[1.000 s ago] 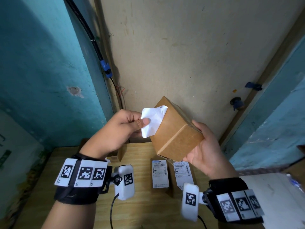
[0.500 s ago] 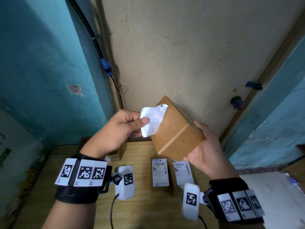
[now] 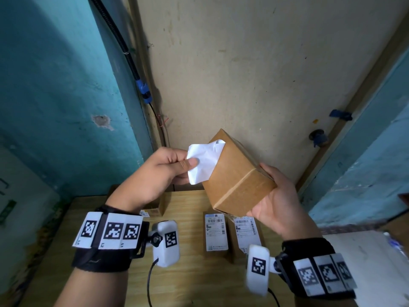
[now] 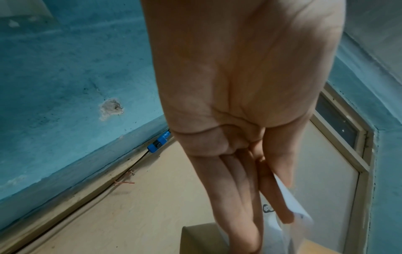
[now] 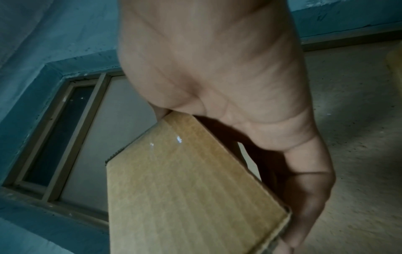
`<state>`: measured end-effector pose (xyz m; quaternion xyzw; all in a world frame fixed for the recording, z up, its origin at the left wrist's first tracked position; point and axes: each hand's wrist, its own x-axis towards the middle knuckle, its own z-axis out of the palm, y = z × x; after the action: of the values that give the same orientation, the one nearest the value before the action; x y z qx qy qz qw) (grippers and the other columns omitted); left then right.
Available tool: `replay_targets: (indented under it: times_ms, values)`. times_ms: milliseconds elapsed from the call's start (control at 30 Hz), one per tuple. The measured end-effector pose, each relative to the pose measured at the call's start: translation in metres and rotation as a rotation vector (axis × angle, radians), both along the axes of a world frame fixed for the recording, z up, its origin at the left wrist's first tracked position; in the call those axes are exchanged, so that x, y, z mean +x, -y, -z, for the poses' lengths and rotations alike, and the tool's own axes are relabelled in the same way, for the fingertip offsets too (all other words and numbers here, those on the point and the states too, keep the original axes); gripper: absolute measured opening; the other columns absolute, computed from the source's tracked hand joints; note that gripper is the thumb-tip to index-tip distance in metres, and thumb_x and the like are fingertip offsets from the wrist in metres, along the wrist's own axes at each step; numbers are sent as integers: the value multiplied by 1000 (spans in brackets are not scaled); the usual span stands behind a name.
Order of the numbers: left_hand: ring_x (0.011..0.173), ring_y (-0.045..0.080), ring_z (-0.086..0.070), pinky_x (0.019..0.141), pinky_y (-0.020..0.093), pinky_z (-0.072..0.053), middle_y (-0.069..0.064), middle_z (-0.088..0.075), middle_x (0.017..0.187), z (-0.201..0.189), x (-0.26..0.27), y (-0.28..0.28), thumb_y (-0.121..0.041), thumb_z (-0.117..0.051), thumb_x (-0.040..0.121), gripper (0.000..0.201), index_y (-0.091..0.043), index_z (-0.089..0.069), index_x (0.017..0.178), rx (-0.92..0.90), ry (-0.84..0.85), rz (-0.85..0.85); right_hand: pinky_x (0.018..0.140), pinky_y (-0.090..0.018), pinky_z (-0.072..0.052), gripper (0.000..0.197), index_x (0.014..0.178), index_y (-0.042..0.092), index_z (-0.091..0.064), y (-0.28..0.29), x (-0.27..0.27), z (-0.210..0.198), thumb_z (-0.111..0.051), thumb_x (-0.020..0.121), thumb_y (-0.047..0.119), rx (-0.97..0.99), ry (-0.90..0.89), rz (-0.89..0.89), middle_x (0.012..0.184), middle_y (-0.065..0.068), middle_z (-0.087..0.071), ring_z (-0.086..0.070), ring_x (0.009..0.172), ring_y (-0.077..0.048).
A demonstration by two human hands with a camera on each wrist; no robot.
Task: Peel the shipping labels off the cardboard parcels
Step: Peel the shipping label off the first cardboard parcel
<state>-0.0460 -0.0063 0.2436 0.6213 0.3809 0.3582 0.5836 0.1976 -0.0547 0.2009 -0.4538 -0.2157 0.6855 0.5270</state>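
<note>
Head view: left hand pinches the white shipping label half-peeled off the cardboard parcel, which the right hand grips.

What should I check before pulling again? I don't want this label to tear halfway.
1. Left hand grip on the white label: thumb and fingers pinch its free edge. Ok.
2. Right hand holds the cardboard box off the table. Ok.
3. Label fully off: far edge seems stuck near the box's top. Not ok.
4. Tears in the label: creased, none visible. Cannot tell.
5. Two labelled parcels below remain unpeeled. Not ok.
</note>
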Motion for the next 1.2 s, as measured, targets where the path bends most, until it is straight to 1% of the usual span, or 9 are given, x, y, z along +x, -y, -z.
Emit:
replay_targets:
  times_ms: [67,200,333,467,667,800,967,1100,1200]
  values:
    - [78,23,-54,68,21,-50,17,-61,83,0,1,0,-20,-60,94,37,17,-63,92,3,5,-5,92,-57,-55,67,135,15,-62,0,-1,-1,-57,80,53,-1,-6,-1,124,-20,-72,-69,116,-40]
    - [82,28,-46,72,32,-42,19,-55,86,-1,0,-1,-25,-59,93,46,20,-58,95,11,-8,6,90,-57,-55,64,132,16,-63,0,0,-2,-57,79,52,5,-12,3,123,-20,-73,-70,114,-39]
    - [80,29,-49,67,27,-46,20,-58,86,-2,-1,0,-22,-59,94,42,21,-59,96,32,-20,-13,85,-55,-56,62,131,17,-63,1,0,-2,-57,80,52,12,-20,3,116,-17,-76,-72,110,-37]
    - [84,30,-44,75,38,-38,20,-52,88,-4,-4,1,-27,-57,92,52,25,-52,96,29,-36,-3,93,-60,-54,67,139,17,-59,1,-2,-2,-55,82,53,18,-6,-13,132,-21,-69,-68,119,-40]
    - [84,29,-39,67,30,-39,18,-47,91,-5,-5,5,-30,-53,91,59,28,-47,101,20,-35,21,105,-64,-46,70,141,16,-58,2,-6,-1,-57,81,52,5,-9,13,135,-21,-67,-65,123,-40]
    - [78,28,-39,64,24,-44,18,-46,85,-3,-6,7,-29,-52,91,58,28,-47,99,25,-17,4,100,-61,-50,67,139,16,-59,3,-7,0,-55,82,52,16,-5,12,135,-21,-68,-67,122,-39]
    - [74,27,-34,59,20,-41,17,-42,82,-2,-6,9,-28,-51,90,56,27,-46,93,15,7,1,95,-58,-53,59,130,18,-63,7,-9,0,-54,83,52,30,-3,17,126,-19,-73,-72,113,-37]
    - [78,29,-36,64,31,-36,17,-44,86,-3,-8,11,-30,-52,91,57,27,-45,92,-5,14,13,92,-58,-53,60,131,17,-62,10,-9,1,-56,82,50,30,-10,27,123,-18,-75,-74,109,-37]
    - [75,29,-34,61,31,-33,17,-42,84,-2,-8,12,-29,-52,92,57,27,-44,91,-22,23,13,97,-62,-51,64,136,16,-60,13,-10,1,-55,83,51,23,-19,34,130,-20,-71,-69,117,-40]
